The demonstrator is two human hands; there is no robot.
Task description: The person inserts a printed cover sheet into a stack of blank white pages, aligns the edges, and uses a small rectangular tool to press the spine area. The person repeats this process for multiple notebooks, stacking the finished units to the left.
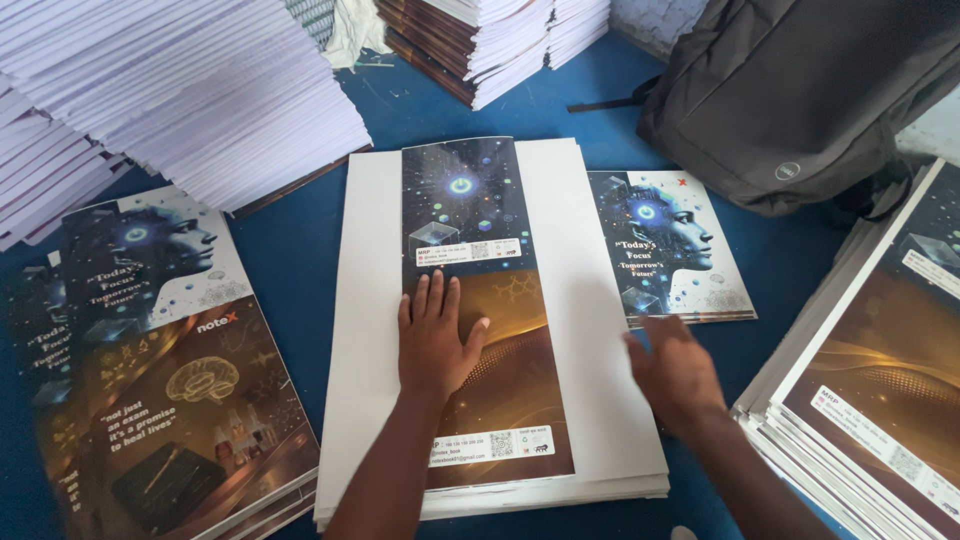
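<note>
Nearest the camera, both forearms reach over the blue counter to a stack of white sheets with a printed cover strip laid down its middle. Large stacks of covers sit at the left and right, well apart. Left hand lies flat and open, fingers together, pressing the strip's centre. Right hand is blurred, loosely open on the white sheet's right side, holding nothing. Keeping the left palm firm should stop the strip sliding while the edges are squared.

Blue floor covering lay under everything. Tall white paper stacks stood at top left, more stacks at top centre. Grey backpack rested top right. Soft daylight.
</note>
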